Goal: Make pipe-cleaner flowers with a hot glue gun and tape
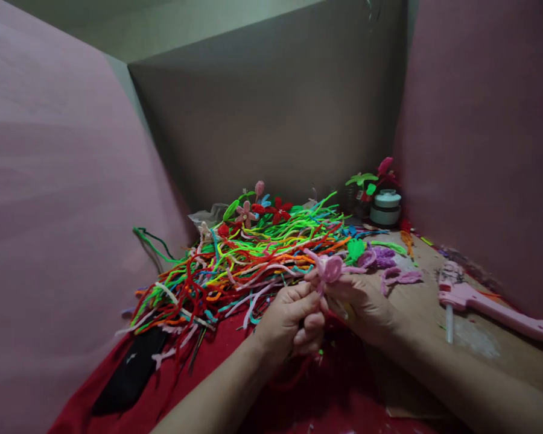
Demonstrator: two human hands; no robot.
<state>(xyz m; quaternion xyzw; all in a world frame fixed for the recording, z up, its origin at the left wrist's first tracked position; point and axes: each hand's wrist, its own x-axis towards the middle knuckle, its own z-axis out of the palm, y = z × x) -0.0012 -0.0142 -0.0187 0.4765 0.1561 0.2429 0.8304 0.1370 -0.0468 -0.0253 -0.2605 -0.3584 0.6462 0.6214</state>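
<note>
We find the left hand [294, 319] and right hand [366, 304] fingers pinched on the pink pipe-cleaner flower [331, 269]; we advise gripping close beneath its loops.

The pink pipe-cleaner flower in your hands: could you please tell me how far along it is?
Done: small flowers sit at the back of the pile, and purple loops lie beside it. In hand: the left hand and right hand pinch a pink looped flower, loops already formed. Left: the loose pile is large, and the glue gun lies untouched.
</note>
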